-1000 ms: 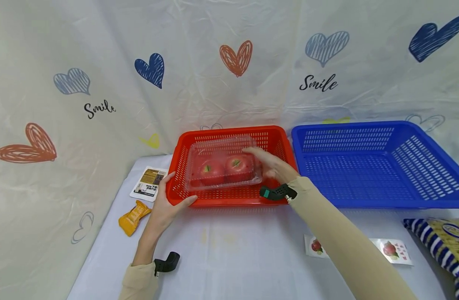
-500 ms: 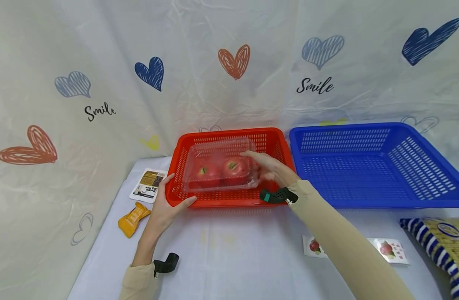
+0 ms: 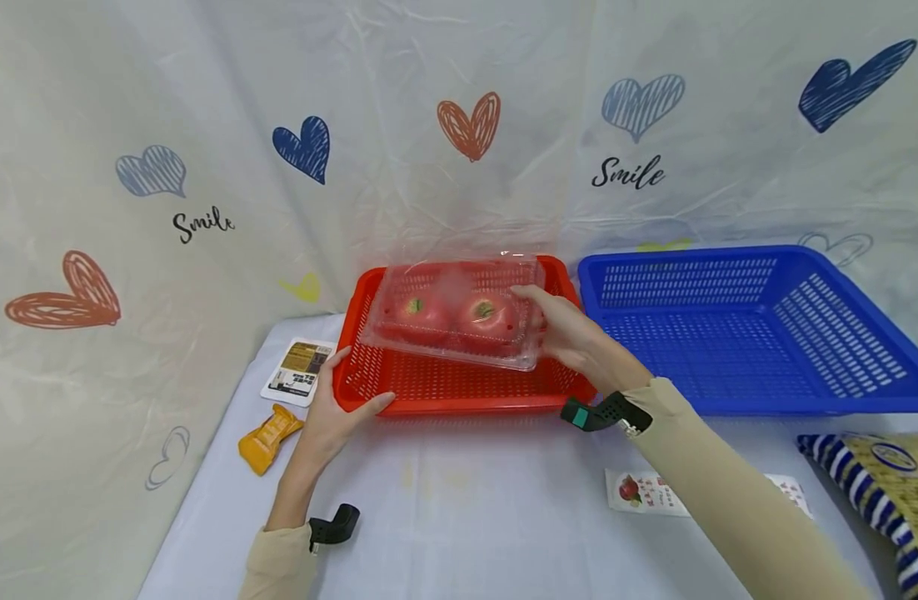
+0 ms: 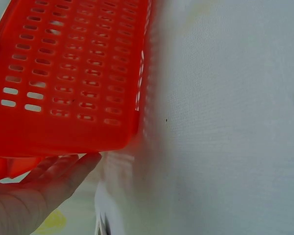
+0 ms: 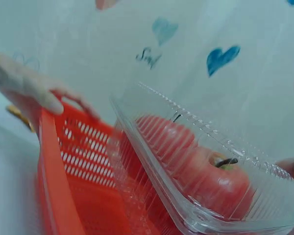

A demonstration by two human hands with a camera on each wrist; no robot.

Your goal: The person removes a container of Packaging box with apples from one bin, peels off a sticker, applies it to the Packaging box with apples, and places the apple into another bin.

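In the head view, a clear box (image 3: 455, 307) with two apples (image 3: 483, 323) is pinched by the right hand (image 3: 571, 333) over the red basket (image 3: 444, 406), whose near left corner is held by the left hand (image 3: 331, 421). In the left wrist view, its slotted outer wall (image 4: 53, 83) is shown; in the right wrist view, dark stems (image 5: 227, 162).

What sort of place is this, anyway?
Probably a small staged tabletop set: a white-covered table, a heart-printed backdrop hung behind it, and a red basket beside a blue basket.
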